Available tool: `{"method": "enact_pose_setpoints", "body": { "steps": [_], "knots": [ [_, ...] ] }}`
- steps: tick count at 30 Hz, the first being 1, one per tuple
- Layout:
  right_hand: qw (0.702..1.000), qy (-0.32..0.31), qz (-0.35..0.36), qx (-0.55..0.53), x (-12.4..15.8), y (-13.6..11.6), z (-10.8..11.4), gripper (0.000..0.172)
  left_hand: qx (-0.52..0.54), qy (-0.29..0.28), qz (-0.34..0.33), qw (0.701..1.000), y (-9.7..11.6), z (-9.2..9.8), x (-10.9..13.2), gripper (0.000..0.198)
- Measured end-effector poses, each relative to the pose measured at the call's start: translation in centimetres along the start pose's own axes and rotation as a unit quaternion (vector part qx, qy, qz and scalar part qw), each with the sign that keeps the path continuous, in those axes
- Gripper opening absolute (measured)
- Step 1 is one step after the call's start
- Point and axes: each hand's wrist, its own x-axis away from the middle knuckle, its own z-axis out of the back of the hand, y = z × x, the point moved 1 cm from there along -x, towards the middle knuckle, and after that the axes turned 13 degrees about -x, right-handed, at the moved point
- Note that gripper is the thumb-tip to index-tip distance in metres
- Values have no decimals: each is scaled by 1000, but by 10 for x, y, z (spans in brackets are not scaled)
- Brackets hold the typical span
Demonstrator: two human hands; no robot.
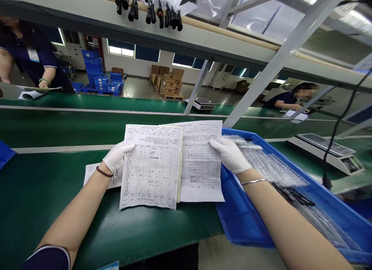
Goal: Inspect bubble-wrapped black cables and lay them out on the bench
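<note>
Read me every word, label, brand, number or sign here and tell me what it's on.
No text reads clearly enough to quote.
Left form: print and handwriting, too small.
Right form: likewise.
White printed sheet beneath: small, partly covered.
Chest badge: blurred.
Right scale: panel too blurred.

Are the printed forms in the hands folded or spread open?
Spread open: the left form and right form face the camera, print showing, gripped near their outer edges by the left hand and right hand.
</note>
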Motion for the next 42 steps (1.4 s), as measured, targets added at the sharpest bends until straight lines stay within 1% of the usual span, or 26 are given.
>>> {"method": "enact_pose_setpoints", "body": {
  "steps": [3, 8, 13, 18, 22, 26, 31, 36, 42],
  "knots": [
    [1000, -4, 6, -8, 2, 0, -6, 31, 13, 3, 8, 1000, -1, -3, 0, 39],
    [999, -29, 7, -34, 6, 3, -15, 36, 24, 6, 6, 1000, -3, -9, 0, 44],
    [999, -34, 1, -40, 7, 6, -19, 41, 30, -10, -4, 999, -5, -13, -1, 52],
    [997, -44, 5, -59, 7, 7, -20, 46, 27, -9, 2, 1000, -5, -15, 0, 50],
    [998, -45, 11, -48, 9, 3, -20, 45, 29, -2, 9, 1000, -4, -15, 0, 44],
    [997, -52, 16, -54, 10, 1, -20, 44, 25, 1, 13, 1000, -5, -12, 0, 44],
    [994, -61, 23, -85, 8, 5, -18, 37, 33, -2, 7, 999, -7, -11, -1, 41],
    [993, -58, 30, -99, 6, 7, -17, 33, 42, 6, 18, 999, -5, -12, 0, 42],
    [993, -42, 38, -106, 5, 5, -16, 36, 31, 26, 8, 999, -4, -4, 0, 42]
  ]
}}
